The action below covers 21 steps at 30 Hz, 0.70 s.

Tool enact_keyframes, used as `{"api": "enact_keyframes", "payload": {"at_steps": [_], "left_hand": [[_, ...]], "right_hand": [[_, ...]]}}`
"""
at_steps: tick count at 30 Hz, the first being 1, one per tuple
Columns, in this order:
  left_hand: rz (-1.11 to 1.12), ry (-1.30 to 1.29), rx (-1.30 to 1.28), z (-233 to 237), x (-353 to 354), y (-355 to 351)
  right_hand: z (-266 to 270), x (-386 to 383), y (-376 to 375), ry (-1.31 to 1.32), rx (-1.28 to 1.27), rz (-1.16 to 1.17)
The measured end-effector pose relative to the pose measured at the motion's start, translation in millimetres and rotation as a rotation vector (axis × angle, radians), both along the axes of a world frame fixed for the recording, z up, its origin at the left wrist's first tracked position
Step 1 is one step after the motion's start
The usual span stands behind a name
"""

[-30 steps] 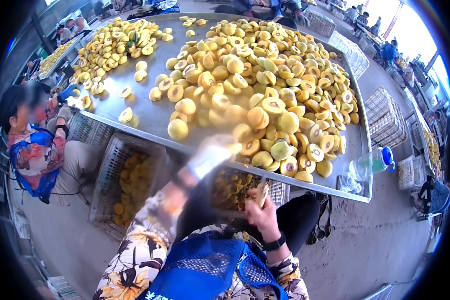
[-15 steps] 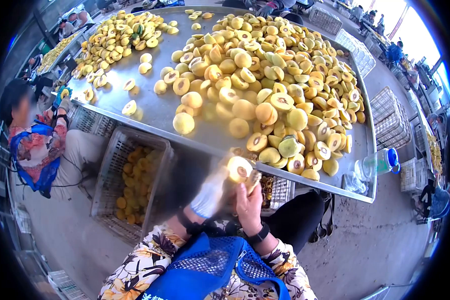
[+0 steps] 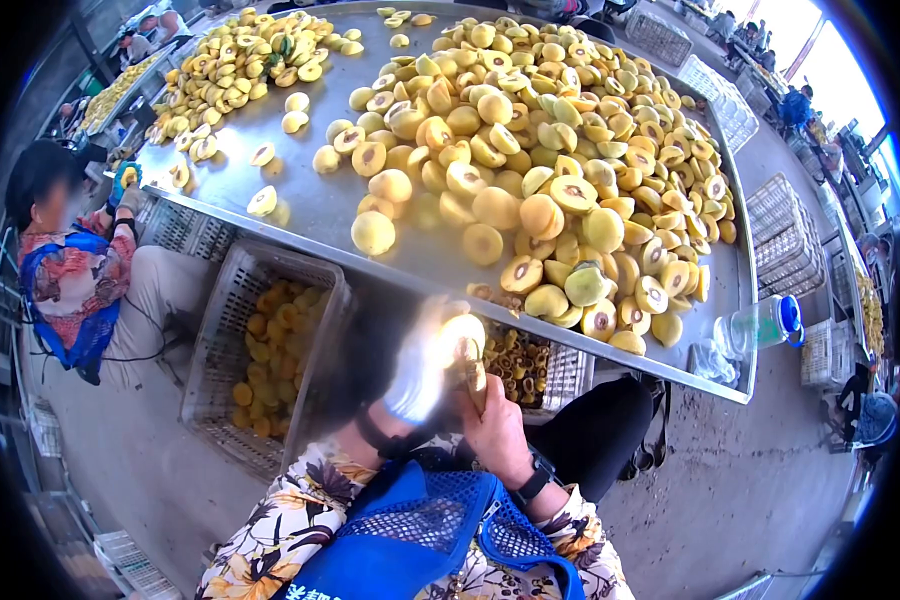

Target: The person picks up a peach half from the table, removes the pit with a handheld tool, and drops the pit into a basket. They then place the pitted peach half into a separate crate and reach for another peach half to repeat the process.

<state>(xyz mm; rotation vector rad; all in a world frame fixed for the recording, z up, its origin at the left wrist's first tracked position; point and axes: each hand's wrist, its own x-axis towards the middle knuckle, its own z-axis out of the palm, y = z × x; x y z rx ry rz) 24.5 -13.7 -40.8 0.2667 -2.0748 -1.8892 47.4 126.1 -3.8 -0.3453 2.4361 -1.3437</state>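
My left hand, in a white and blue glove and smeared by motion and glare, grips a yellow peach half with its cut face up. My bare right hand is closed around a short tan-handled tool. The tool's upper end meets the cut face near the pit; its exact shape is blurred. Both hands are just off the near edge of the metal table. On the table lies a big heap of halved peaches, several with brown pits showing.
Below left, a plastic crate holds peach halves. Another crate under the table edge contains brown pits. A clear jar with a blue lid lies at the right corner. A co-worker sits at the left, near a second peach pile.
The peach half has shifted slightly left and tilted, and the tool now stands more upright against its cut face. My right hand has dropped a little lower. The view has shifted slightly.
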Motion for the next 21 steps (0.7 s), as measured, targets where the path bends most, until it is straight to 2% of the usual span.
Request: {"api": "enact_keyframes", "payload": {"at_steps": [1, 3, 8, 11, 14, 15, 18, 21], "left_hand": [[-0.005, -0.018, 0.13, -0.6, -1.0, 1.3], [-0.009, -0.029, 0.209, 1.2, -0.4, 3.1], [0.035, 0.087, -0.154, 12.9, 1.6, 8.5], [0.008, -0.087, 0.271, 17.5, 1.8, 11.0], [-0.054, -0.138, 0.296, 22.2, 1.7, 3.2], [-0.031, -0.201, 0.577, 19.5, -0.9, 2.4], [-0.058, -0.099, 0.445, 27.5, 4.7, 2.2], [-0.037, -0.127, 0.515, 15.1, 1.1, 5.0]], "right_hand": [[0.2, 0.4, 0.0, 0.0, 0.0, 0.004], [-0.3, 1.7, 0.2, 0.003, 0.009, 0.009], [0.4, 3.3, -2.7, -0.018, 0.044, -0.002], [-0.2, 3.9, -2.3, -0.059, 0.046, 0.017], [-2.9, 3.6, 1.0, -0.05, 0.048, 0.08], [-3.7, 2.3, 1.9, -0.059, 0.059, 0.094], [-4.6, 1.6, 1.0, -0.078, 0.077, 0.106], [-2.6, 3.9, -2.9, -0.076, 0.065, 0.066]]}}
